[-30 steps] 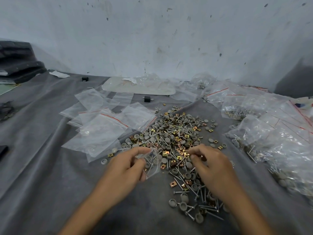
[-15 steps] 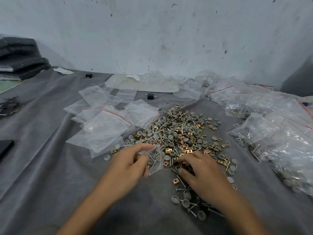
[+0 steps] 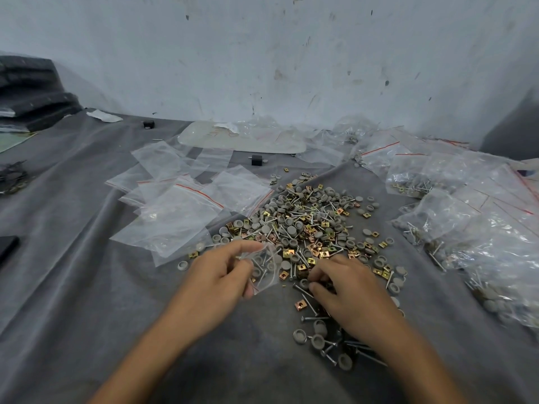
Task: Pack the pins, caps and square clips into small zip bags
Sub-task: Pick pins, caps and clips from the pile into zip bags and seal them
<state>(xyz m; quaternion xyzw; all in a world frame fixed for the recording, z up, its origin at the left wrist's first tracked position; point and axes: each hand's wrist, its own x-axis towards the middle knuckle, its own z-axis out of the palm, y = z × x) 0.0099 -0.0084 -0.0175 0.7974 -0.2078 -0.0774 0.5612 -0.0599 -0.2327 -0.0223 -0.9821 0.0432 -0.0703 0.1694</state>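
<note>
A loose heap [image 3: 306,225] of metal pins, grey round caps and gold square clips lies on the grey cloth in the middle. My left hand [image 3: 218,275] pinches a small clear zip bag [image 3: 267,268] at the heap's near left edge; a few pins and a clip show inside it. My right hand [image 3: 347,290] rests palm down on the near side of the heap, its fingertips curled over a grey cap [image 3: 304,283] and some pins. Whether it grips one I cannot tell.
Empty zip bags [image 3: 175,211] with red seal lines lie spread to the left of the heap. Filled bags [image 3: 466,223] pile up along the right side. A small black block [image 3: 256,160] sits behind the heap. Dark stacked material [image 3: 32,91] is at far left.
My right hand has slid left and toward me across the heap, to the parts beside the bag. My left hand holds the bag in much the same place.
</note>
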